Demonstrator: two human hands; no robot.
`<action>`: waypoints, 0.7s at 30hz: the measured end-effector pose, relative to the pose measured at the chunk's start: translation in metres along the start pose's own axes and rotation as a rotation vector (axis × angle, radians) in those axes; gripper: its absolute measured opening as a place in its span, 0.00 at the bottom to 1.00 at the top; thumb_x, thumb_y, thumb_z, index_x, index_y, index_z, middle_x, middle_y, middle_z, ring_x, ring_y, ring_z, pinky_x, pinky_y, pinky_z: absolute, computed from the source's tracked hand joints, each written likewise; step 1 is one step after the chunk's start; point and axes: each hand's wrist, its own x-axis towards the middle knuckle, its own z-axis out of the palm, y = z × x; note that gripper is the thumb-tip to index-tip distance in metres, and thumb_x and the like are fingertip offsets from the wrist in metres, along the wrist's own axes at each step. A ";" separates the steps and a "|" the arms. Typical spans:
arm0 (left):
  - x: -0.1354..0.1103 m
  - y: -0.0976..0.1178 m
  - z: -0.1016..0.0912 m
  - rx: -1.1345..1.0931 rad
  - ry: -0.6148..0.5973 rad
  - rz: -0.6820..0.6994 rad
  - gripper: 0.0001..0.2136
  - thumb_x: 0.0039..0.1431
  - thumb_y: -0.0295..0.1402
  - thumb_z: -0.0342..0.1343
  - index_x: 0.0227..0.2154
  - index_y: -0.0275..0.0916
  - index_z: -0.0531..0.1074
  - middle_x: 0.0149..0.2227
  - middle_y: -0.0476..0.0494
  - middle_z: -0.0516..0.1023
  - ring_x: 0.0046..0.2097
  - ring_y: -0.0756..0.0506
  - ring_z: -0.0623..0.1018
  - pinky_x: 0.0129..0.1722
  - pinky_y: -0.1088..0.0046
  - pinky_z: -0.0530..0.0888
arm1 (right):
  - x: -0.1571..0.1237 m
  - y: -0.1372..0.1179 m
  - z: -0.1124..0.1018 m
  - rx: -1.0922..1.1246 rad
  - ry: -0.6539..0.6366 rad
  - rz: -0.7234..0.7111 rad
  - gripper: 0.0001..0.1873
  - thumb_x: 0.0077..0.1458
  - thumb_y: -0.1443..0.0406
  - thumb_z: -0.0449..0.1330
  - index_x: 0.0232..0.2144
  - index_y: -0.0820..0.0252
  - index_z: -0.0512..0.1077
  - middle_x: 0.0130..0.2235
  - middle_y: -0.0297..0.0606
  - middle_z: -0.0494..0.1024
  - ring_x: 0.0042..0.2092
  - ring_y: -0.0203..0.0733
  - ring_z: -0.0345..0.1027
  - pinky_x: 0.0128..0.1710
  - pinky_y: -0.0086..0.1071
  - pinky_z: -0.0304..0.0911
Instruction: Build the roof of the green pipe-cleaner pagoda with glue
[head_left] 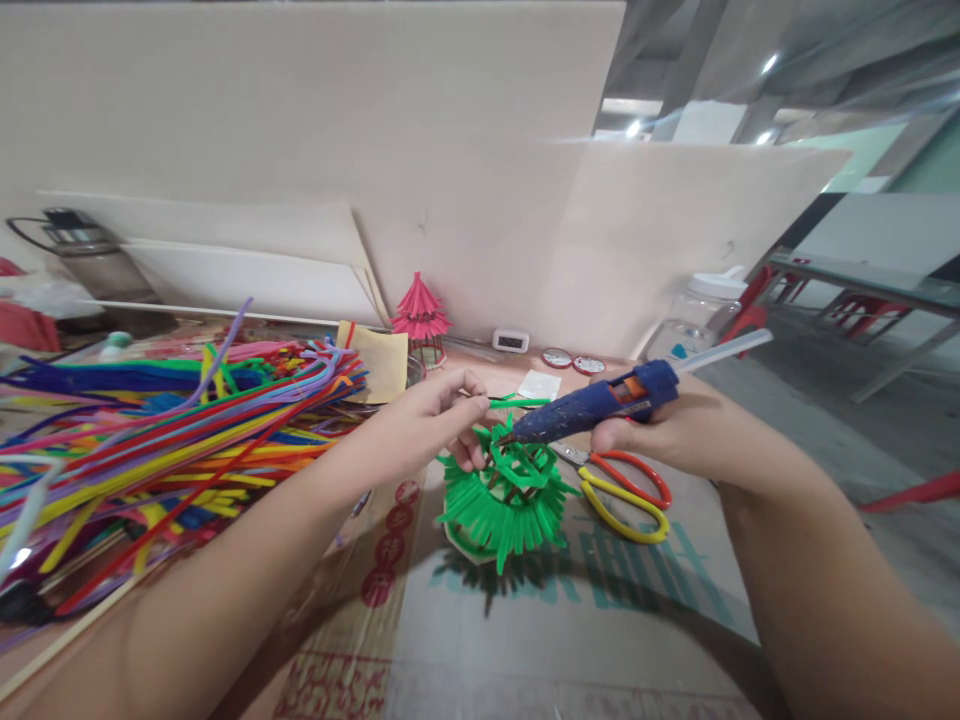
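Note:
A green pipe-cleaner model (504,500) with fringed edges stands on cardboard (525,620) in front of me. My left hand (435,420) pinches a short green pipe cleaner (521,402) just above the model. My right hand (660,435) grips a blue hot glue gun (600,402) with a white glue stick poking out of its back. The gun's nozzle points left and down at the top of the green model, close to the pinched piece.
A big heap of coloured pipe cleaners (172,440) covers the left side. Red and yellow scissors (626,490) lie right of the model. A pink pagoda model (421,312), a small white clock (511,340) and a plastic jar (697,310) stand by the back boards.

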 end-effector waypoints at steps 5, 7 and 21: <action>0.002 -0.002 0.001 0.005 0.024 -0.003 0.12 0.64 0.44 0.53 0.37 0.41 0.62 0.27 0.53 0.76 0.25 0.50 0.78 0.27 0.75 0.75 | 0.001 0.000 0.000 0.013 -0.107 0.031 0.17 0.52 0.47 0.65 0.32 0.53 0.77 0.31 0.34 0.81 0.36 0.48 0.76 0.33 0.35 0.71; 0.003 -0.002 0.001 0.014 0.039 0.008 0.11 0.64 0.43 0.53 0.35 0.41 0.63 0.27 0.54 0.75 0.27 0.50 0.78 0.27 0.75 0.75 | 0.000 -0.002 -0.001 0.015 -0.130 0.058 0.19 0.52 0.47 0.65 0.30 0.55 0.77 0.31 0.33 0.81 0.35 0.46 0.75 0.32 0.34 0.71; 0.012 -0.015 -0.003 0.096 0.102 0.109 0.11 0.63 0.43 0.52 0.33 0.40 0.63 0.28 0.54 0.69 0.28 0.52 0.71 0.29 0.76 0.69 | -0.002 0.004 -0.015 0.101 -0.140 -0.046 0.20 0.50 0.47 0.66 0.40 0.51 0.81 0.37 0.33 0.84 0.38 0.50 0.79 0.37 0.36 0.74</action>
